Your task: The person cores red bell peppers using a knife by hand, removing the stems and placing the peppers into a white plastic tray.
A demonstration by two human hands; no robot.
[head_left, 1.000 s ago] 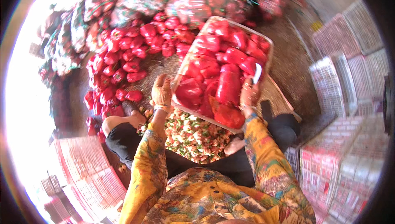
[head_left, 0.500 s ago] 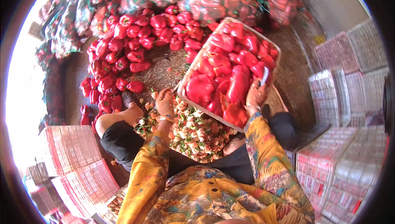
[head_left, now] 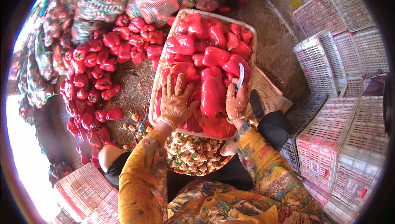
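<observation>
A shallow pale crate [head_left: 161,72] is heaped with glossy red bell peppers [head_left: 212,92] in front of me. My left hand [head_left: 176,102] lies on the peppers at the crate's near left, fingers spread and nothing held. At the near right side, my right hand [head_left: 237,103] is closed around a small knife [head_left: 241,75]. Its curved pale blade points up and away from me; the handle is mostly hidden in the fingers. Pale specks cling to the right hand. Below the crate's near edge, between my legs, sits a heap of cut pepper cores [head_left: 194,154] with green stems.
Loose whole peppers [head_left: 92,82] cover the floor at left. Mesh sacks [head_left: 103,12] full of peppers stand behind them. Stacked plastic crates [head_left: 327,141] line the right, and another pinkish crate [head_left: 88,193] is at lower left. A flattened board [head_left: 269,90] lies right of the crate.
My left hand has moved from beside the crate's near left corner onto the peppers inside. The crate now sits straighter and further left in view. The knife stays in my right hand.
</observation>
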